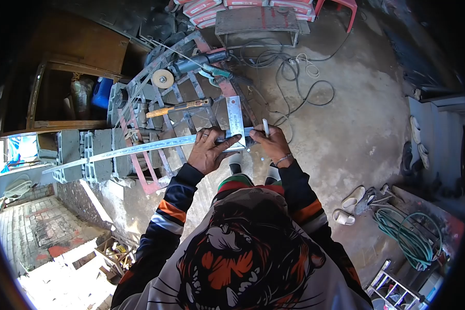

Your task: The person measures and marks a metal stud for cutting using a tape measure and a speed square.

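A long silvery metal bar (144, 147) runs from the left to just in front of me. A steel try square (235, 111) lies across it near its right end, its blade pointing away from me. My left hand (207, 150) is closed over the bar and the square, thumb and fingertips pressing at the square's base. In my right hand (274, 142) is a white marker (265, 127), held upright, with the fingers at the bar's right end. Beyond the bar rests a hammer (178, 107) with a yellowish handle.
A metal frame (147, 165) on concrete blocks (98, 150) supports the work. On it lie an angle grinder (196, 62) and a teal-handled clamp (217, 71). Black cables (289, 77) loop over the floor. A low bench (256, 21) stands ahead; slippers (352, 199) and a green hose (405, 237) lie right.
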Tool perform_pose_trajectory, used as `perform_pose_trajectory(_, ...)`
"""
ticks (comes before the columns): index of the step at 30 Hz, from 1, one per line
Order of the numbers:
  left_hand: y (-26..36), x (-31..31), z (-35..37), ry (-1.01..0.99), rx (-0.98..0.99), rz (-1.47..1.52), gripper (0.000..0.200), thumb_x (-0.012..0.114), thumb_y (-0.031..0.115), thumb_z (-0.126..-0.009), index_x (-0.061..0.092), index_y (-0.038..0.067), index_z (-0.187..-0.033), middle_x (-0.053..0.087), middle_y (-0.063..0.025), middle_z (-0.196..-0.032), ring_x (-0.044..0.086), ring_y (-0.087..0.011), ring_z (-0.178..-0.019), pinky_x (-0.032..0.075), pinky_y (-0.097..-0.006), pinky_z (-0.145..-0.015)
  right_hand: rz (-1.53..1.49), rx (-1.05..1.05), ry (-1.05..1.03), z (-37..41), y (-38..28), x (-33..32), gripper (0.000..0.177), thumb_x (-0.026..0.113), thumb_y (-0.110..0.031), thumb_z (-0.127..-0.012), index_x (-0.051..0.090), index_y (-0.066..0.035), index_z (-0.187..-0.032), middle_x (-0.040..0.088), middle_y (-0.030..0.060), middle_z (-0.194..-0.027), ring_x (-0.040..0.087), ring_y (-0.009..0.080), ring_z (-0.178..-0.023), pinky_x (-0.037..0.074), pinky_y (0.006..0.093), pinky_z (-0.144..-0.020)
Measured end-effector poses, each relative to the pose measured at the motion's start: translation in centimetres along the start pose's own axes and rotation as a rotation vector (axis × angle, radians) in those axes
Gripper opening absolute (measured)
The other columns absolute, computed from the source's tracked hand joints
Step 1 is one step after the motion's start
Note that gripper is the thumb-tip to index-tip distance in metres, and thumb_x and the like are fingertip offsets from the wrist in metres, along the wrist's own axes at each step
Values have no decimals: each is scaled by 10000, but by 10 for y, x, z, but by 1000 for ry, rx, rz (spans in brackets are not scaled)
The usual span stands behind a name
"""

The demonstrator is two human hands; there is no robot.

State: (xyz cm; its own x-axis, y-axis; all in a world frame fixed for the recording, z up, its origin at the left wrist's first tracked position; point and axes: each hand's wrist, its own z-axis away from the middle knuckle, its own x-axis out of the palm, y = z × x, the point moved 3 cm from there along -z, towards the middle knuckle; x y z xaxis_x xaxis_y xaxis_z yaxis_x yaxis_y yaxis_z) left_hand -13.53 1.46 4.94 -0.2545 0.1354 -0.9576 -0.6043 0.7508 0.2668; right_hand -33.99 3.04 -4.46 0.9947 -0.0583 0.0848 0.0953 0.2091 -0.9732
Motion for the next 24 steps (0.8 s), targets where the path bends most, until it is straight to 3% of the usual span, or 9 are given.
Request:
perform_pose_trajectory(5,3,4,8,44,-2,-12,641,742,143,-729,604,320,-1330,474,-88,-1095,492,-275,-1124,361,-453,-953,37,50,26,15,-8,-1,180,716,-152,-886,659,13,-931,642,29,-809,592,102,-758,486,281,-684)
perform_pose_trajectory(8,5,9,13,96,2,-16,602,741,154,-744,622,340,-1304,476,-61,-1066,496,-278,-1127,374,-455,-933,33,42,0,25,-14,-1,149,707,-145,-904,630,-18,-908,554,-47,-778,484,37,-712,424,224,-643)
perform_pose_trajectory(15,4,18,22,58,-27,-20,571,753,195,-737,638,375,-1266,460,-37,-1077,476,-276,-1189,384,-454,-898,-73,109,28,33,-5,1,108,696,-85,-904,601,-36,-891,535,-57,-787,459,29,-730,399,210,-656)
perform_pose_trajectory(24,6,20,23,70,-55,0,551,719,146,-752,649,394,-1239,454,-35,-1053,468,-284,-1220,382,-463,-889,-85,125,27,36,-7,1,168,732,-145,-877,605,-34,-877,537,-14,-754,495,76,-706,428,248,-646)
